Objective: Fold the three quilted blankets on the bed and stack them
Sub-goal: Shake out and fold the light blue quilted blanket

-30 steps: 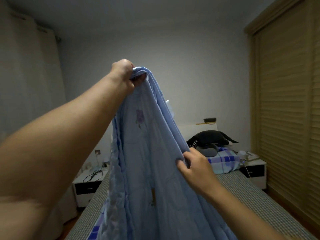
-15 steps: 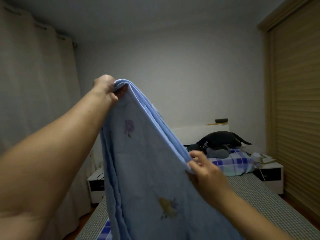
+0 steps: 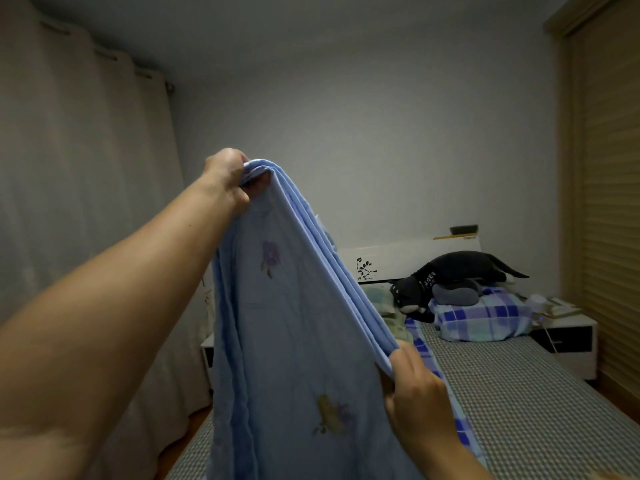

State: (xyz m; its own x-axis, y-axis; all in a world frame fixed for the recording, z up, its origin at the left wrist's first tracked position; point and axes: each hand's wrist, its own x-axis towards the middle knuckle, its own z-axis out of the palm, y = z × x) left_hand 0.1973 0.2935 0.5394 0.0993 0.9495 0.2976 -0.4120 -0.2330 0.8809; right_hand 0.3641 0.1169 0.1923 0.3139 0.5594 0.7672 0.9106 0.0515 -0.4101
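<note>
I'm mid-fold on the blue blanket (image 3: 294, 341), hung above the bed (image 3: 519, 393), left hand (image 3: 228, 178) pinching its top corner, right hand (image 3: 415, 393) gripping the layered edge lower down; next, I'd judge, bring the corners together.

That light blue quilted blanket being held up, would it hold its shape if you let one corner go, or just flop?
Likely flop: the blue blanket hangs limp between the left hand and right hand, sagging in soft folds. It seems fairly light, since pinches at the edge hold it up. The layered edges could probably slide apart unless gripped together.
</note>
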